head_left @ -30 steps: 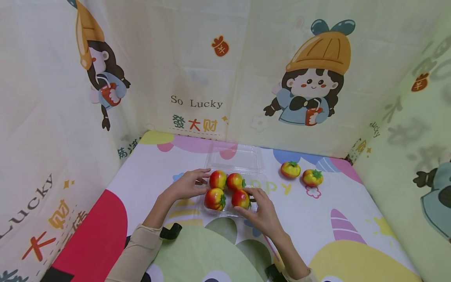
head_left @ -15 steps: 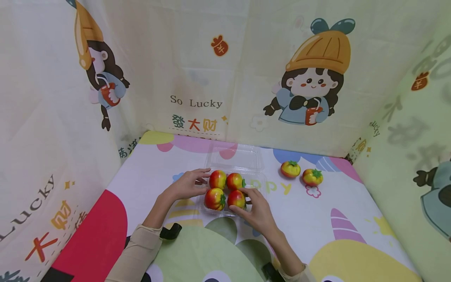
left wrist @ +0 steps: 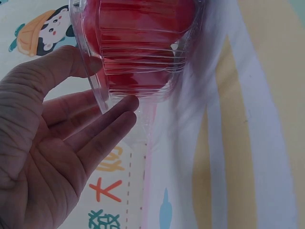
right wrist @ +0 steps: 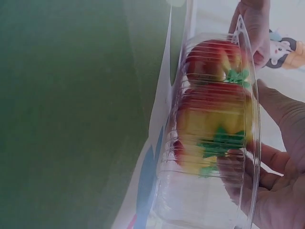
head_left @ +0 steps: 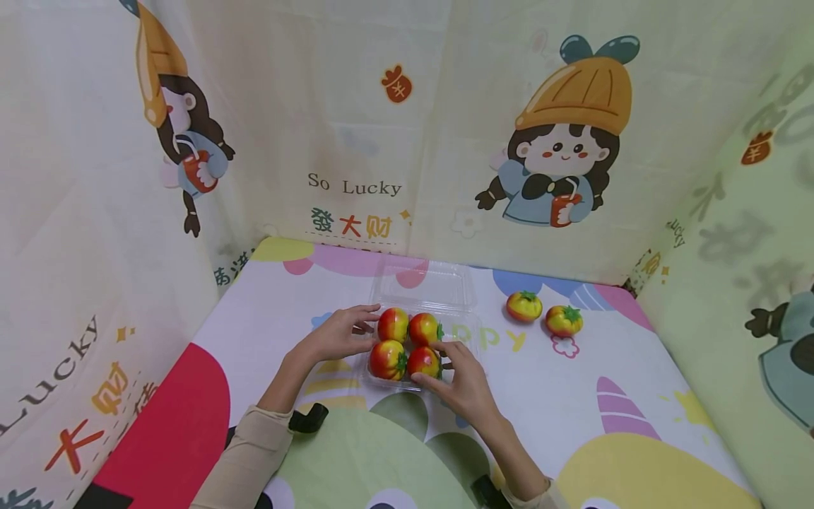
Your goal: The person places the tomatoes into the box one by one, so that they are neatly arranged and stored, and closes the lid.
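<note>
A clear plastic clamshell box lies with its lid folded back. It contains several red-and-yellow toy fruits with green leafy crowns, including a back left fruit and a front left fruit. My left hand holds the box's left edge; in the left wrist view its thumb is at the rim, with the fingers near the side wall. My right hand holds the front right fruit between thumb and fingers, inside the box. The ribbed wall blurs it in the right wrist view.
Two more toy fruits, a yellower one and its neighbour, lie on the patterned tablecloth right of the box. A printed cloth wall rises behind the table, with others at both sides.
My right hand has moved slightly left with the front right fruit, bringing it close beside the front left one. The left hand and the two outside fruits have stayed put.
</note>
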The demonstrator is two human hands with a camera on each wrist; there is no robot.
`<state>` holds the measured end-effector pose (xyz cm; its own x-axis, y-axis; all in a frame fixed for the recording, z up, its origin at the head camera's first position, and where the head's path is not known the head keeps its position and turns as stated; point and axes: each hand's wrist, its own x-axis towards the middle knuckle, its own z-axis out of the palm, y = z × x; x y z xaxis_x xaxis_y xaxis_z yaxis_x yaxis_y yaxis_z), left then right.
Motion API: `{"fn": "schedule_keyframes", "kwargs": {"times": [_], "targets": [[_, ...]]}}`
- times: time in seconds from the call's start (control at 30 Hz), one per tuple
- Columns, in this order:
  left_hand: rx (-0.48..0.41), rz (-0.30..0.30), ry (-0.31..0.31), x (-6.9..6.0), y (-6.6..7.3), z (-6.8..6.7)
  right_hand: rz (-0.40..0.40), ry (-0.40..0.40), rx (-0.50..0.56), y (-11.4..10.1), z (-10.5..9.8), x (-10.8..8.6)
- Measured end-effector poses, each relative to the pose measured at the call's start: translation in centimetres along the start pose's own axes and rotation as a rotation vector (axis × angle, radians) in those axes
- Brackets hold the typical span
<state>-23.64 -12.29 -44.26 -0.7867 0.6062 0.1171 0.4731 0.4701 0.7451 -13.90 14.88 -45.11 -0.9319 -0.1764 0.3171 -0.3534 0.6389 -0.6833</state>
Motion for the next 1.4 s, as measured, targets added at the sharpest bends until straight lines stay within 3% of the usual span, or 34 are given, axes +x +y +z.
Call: {"fn": "schedule_keyframes", "kwargs": {"times": [0.57,0.8,1.4], "targets": [[-0.009,0.004,-0.012,0.1,-0.1,0.1,-0.105,0.119,-0.055,1.6,-2.1,-0.9],[-0.022,-0.020,-0.018,0.1,0.0,-0.1,-0.066,0.157,-0.082,2.4,-3.6,-1.1],[0.011,0.015,-0.007,0.3,-0.2,0.1,-0.057,0.259,-0.171,5.4,-6.5,-2.1]]}}
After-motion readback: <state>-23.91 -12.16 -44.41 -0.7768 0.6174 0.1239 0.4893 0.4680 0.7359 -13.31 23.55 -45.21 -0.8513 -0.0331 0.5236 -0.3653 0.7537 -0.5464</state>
